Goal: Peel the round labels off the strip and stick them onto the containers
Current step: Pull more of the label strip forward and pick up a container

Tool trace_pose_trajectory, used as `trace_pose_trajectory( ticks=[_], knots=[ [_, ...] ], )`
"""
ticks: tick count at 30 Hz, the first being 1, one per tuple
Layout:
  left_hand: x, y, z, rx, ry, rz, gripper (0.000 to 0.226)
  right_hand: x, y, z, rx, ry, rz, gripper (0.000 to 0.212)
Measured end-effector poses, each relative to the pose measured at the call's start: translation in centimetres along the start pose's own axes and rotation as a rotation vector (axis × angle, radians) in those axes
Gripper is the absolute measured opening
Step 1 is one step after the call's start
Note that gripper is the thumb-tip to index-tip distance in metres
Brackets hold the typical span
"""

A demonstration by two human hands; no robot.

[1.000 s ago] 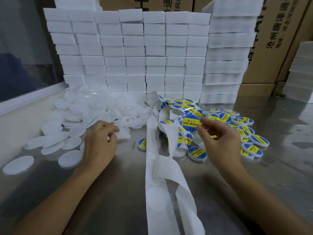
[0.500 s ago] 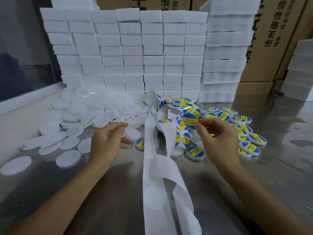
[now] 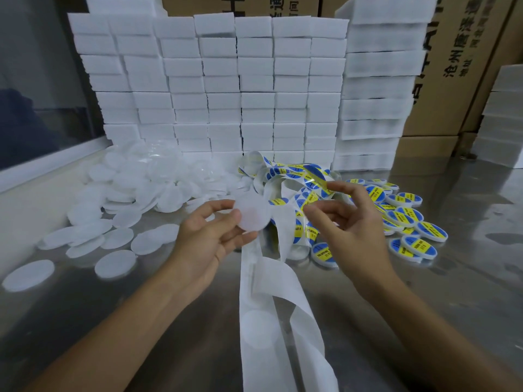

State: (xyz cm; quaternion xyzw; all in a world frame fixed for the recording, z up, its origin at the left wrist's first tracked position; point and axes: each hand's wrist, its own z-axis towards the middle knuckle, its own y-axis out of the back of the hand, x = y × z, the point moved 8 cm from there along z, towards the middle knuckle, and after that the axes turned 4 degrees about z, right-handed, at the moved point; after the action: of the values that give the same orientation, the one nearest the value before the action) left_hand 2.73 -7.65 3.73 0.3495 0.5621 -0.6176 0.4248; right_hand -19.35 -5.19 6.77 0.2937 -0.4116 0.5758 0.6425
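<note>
A: The fingers (image 3: 226, 219) of the left hand (image 3: 209, 239) grip a blank white container (image 3: 253, 212) by its edge, lifted above the table (image 3: 424, 292). The right hand (image 3: 351, 222) pinches a round label (image 3: 318, 179) between thumb and forefinger, just right of and slightly above the container, not touching it.

B: Any print readable?

A: The label is blue with a yellow band; its text is too blurred. On the strip (image 3: 283, 222) below, one label shows "PASTE", another "SOLDERING". The empty backing trails toward the camera.

B: And around them?

A: Labelled containers (image 3: 410, 222) lie at right, unlabelled ones (image 3: 127, 199) at left. White blocks (image 3: 220, 89) are stacked behind, and cardboard cartons (image 3: 458, 66) carry Chinese characters, "沧州" among them.
</note>
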Motion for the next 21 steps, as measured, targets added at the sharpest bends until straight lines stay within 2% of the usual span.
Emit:
trace_pose_trajectory(
  ticks=[3,8,14,21],
  knots=[
    [0.7,-1.9,-0.8,0.088,0.021,-0.001,0.016,-0.1,-2.0,-0.7,0.124,-0.017,0.056,0.040],
    [1.3,-2.3,-1.2,0.098,0.053,0.008,0.026,-0.3,-1.3,-0.5,0.047,-0.036,0.104,0.034],
    [1.5,-2.4,-1.4,0.103,0.072,0.009,0.029,-0.8,-1.8,-0.7,0.112,-0.096,0.107,0.035],
    [1.9,-2.4,-1.4,0.125,0.113,-0.017,0.038,-0.7,-1.3,-0.6,0.056,-0.083,0.096,0.030]
  ],
)
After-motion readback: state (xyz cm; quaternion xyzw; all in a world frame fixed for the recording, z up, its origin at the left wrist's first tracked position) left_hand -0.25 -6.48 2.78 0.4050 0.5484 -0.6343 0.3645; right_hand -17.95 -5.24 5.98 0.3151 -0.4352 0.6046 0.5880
